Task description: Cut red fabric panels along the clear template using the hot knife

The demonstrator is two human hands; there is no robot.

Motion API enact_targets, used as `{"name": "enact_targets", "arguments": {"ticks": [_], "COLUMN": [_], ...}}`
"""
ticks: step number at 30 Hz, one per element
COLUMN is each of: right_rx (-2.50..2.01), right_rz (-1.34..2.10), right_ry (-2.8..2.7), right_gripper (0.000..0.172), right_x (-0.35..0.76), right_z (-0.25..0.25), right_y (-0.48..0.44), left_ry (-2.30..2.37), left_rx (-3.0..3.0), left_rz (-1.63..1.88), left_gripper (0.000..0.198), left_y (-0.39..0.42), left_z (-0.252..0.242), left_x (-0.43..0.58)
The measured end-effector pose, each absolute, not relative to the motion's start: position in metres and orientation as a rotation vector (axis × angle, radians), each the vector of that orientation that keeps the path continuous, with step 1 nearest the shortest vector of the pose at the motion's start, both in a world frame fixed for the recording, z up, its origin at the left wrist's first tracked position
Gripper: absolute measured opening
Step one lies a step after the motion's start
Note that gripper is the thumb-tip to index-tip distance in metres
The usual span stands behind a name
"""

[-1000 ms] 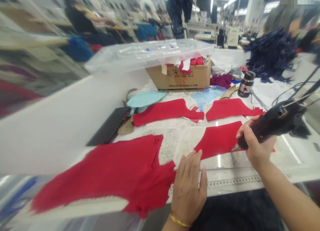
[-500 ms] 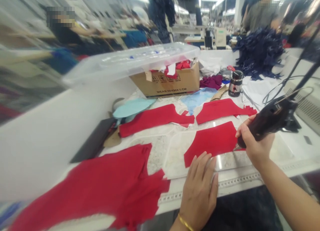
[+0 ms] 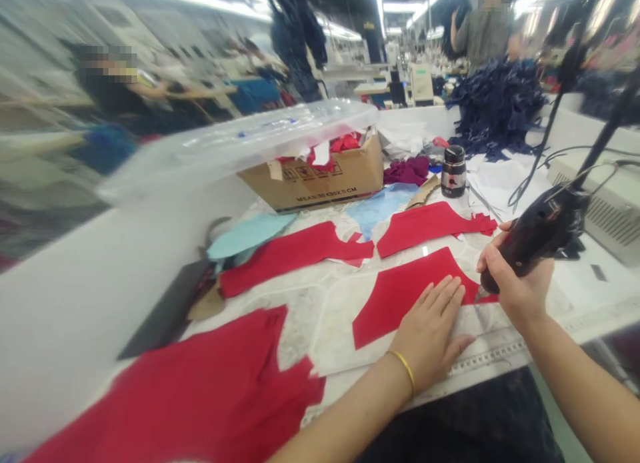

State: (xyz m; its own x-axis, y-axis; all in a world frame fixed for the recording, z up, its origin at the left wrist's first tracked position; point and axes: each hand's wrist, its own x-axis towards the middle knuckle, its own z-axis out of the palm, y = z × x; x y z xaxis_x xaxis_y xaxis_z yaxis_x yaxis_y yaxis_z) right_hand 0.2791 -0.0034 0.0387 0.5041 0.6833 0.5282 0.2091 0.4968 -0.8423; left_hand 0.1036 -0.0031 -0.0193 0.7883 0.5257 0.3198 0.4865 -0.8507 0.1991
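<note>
My left hand (image 3: 434,329) lies flat with its fingers stretched out on the right part of a red fabric piece (image 3: 395,296), a gold bangle at its wrist. My right hand (image 3: 525,293) is wrapped round a black corded hand tool (image 3: 543,226). The tool's pointed metal tip is down at the right end of that same piece, just beyond my left fingers. Whether the tip touches the cloth I cannot tell. Behind lie two more cut red pieces, one at the left (image 3: 285,256) and one at the right (image 3: 420,226).
A larger heap of red fabric (image 3: 190,383) covers the left front. A carton (image 3: 320,183) with red scraps stands under a clear plastic lid (image 3: 240,143). Also on the table are a dark jar (image 3: 453,173), a navy scrap pile (image 3: 500,106), a vented box (image 3: 615,216) and a measuring tape (image 3: 493,356) along the edge.
My left hand has moved right and forward, from the table's front edge onto the red piece. My right hand still grips the tool near the piece's right end. The view has shifted slightly.
</note>
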Motion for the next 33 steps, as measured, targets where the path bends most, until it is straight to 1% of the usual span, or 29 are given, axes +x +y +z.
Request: {"name": "enact_targets", "arguments": {"ticks": [5, 21, 25, 29, 33], "right_rx": [-1.049, -1.068, -1.072, -1.101, -1.139], "right_rz": [0.368, 0.38, 0.374, 0.346, 0.289], "right_ry": [-1.024, -1.036, -1.009, -1.014, -1.013], "right_gripper": [0.026, 0.026, 0.028, 0.031, 0.031], "right_x": [0.278, 0.272, 0.279, 0.295, 0.308], "right_z": [0.035, 0.042, 0.041, 0.041, 0.04], "right_y": [-0.003, -0.005, -0.009, -0.014, -0.014], "left_ry": [0.754, 0.777, 0.707, 0.605, 0.628], "left_rx": [2.817, 2.835, 2.806, 2.799, 2.8], "left_rz": [0.561, 0.531, 0.536, 0.504, 0.458], "left_gripper": [0.067, 0.07, 0.068, 0.069, 0.071], "left_y": [0.009, 0.008, 0.007, 0.005, 0.005], "left_z": [-0.025, -0.035, -0.034, -0.031, -0.032], "left_x": [0.11, 0.11, 0.112, 0.115, 0.118]}}
